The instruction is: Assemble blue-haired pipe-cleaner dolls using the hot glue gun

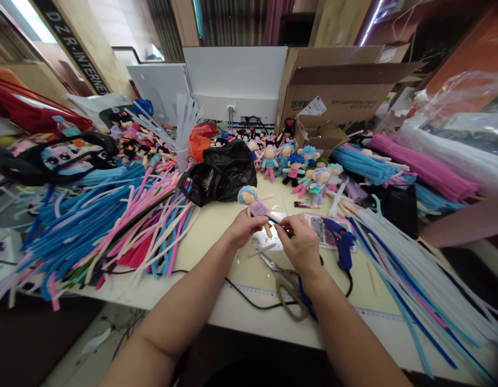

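My left hand (245, 228) is closed on a small pipe-cleaner doll (258, 208) with blue hair, a lilac body and beige limbs. The doll lies tilted, its head to the left and its legs toward my right hand (300, 241). That hand pinches a dark blue pipe cleaner (274, 219) against the end of one leg. How far it wraps around the leg I cannot tell. Beneath my hands are scissors (288, 287) with beige handles, partly covered by my right wrist. A blue glue gun (344, 248) lies to the right.
Loose blue and pink pipe cleaners (91, 226) cover the left side; white and blue ones (410, 258) fan out at right. Finished dolls (293, 166) stand behind, beside a black plastic bag (224, 172). A cardboard box (333, 91) stands at the back. A black cable (249, 302) crosses the front.
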A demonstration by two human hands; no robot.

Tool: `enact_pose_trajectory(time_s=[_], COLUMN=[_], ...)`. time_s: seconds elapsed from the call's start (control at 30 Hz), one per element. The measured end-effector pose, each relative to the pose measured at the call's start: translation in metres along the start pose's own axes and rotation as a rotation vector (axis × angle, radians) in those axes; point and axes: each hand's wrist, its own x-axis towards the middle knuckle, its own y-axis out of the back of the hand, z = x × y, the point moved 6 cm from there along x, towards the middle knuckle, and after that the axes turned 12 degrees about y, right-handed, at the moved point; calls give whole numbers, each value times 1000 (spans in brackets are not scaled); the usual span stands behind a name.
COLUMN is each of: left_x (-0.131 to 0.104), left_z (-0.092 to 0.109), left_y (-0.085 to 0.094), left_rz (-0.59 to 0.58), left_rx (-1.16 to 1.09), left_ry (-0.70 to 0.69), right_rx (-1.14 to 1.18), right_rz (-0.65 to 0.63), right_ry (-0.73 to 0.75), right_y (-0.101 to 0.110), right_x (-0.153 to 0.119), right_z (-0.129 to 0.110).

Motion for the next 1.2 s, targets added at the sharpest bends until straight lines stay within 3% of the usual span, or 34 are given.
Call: enact_pose_trajectory(time_s=[0.23,0.63,1.2], left_x=[-1,-1,2], left_z=[2,1,-4], left_y=[0,5,5], left_rz=[-23,115,33], left_rx=[-12,-56,-64], left_ry=[-42,-16,26], right_rx=[119,207,250], right_rz=[15,-35,-53], right_ry=[-72,-119,-218], right_y=[-3,-7,-15], right_x=[-4,-4,-7], right_z=[14,22,35])
